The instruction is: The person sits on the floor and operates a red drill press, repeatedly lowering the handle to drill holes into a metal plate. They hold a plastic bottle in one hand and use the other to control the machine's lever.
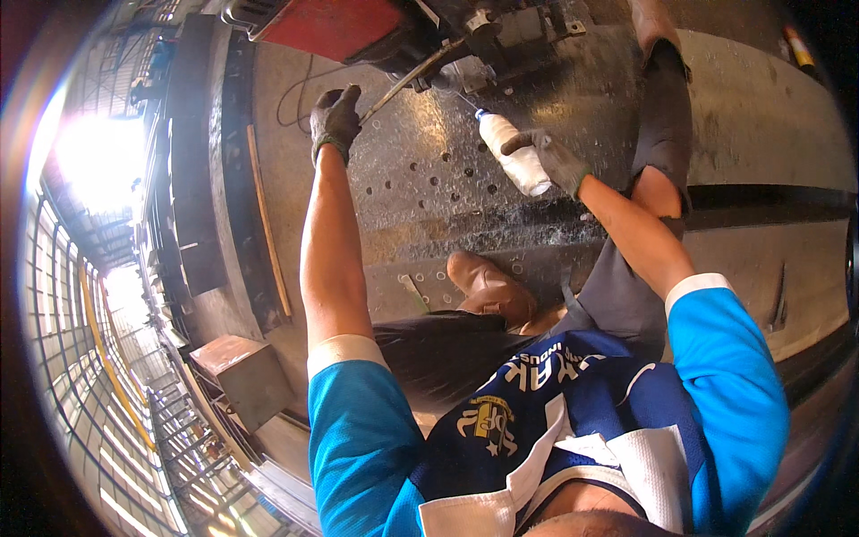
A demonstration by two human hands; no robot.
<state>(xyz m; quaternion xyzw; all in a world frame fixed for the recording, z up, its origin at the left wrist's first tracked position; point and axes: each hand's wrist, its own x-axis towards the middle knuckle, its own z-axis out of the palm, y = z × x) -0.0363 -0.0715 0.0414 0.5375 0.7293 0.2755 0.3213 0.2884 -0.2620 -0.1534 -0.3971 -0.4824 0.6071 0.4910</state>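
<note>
My left hand point(335, 118), in a dark work glove, is closed at the lower end of a long metal lever point(407, 80). The lever slants up to the right toward a machine with a red panel point(327, 31). In my gloved right hand point(553, 161) is a white squeeze bottle point(512, 150), tilted with its blue tip up and to the left. Its thin spout points at the dark metal parts of the machine point(488, 63). Part of the bottle's lower side is hidden by my fingers.
Below the machine lies a wet metal plate point(429, 201) with several round holes. My brown boot point(488, 286) rests on it. A long wooden strip point(268, 224) and a metal box point(242, 376) are at the left. A dark tool point(780, 300) lies at the far right.
</note>
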